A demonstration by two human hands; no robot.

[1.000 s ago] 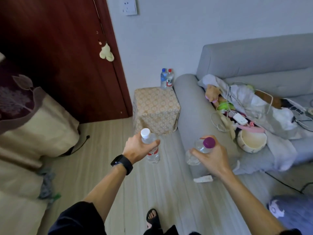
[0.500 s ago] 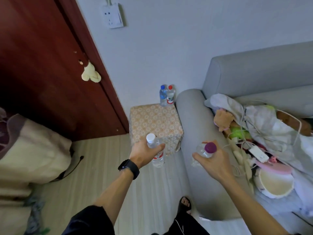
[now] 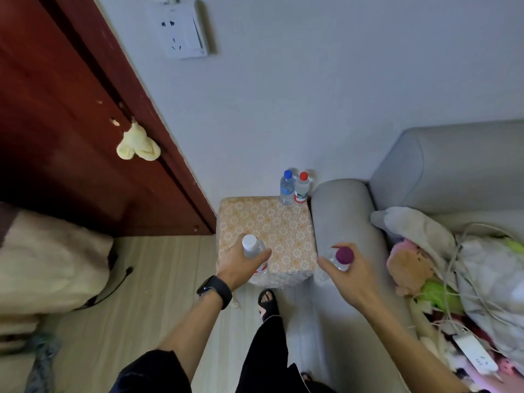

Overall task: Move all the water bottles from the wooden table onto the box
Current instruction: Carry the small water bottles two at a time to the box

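My left hand grips a clear bottle with a white cap and a red label, held upright over the near left corner of the floral-patterned box. My right hand holds a clear bottle with a purple cap, tilted, above the sofa arm just right of the box. Two bottles stand together at the box's far right corner: one with a blue cap, one with a red cap. The wooden table is out of view.
A grey sofa flanks the box on the right, its seat piled with cloth, soft toys and cables. A dark red door stands at left, bedding beside it. My sandalled foot is in front of the box.
I have walked closer to the box. Both hands, each with its bottle, now reach its near edge, and the view has tipped further down.
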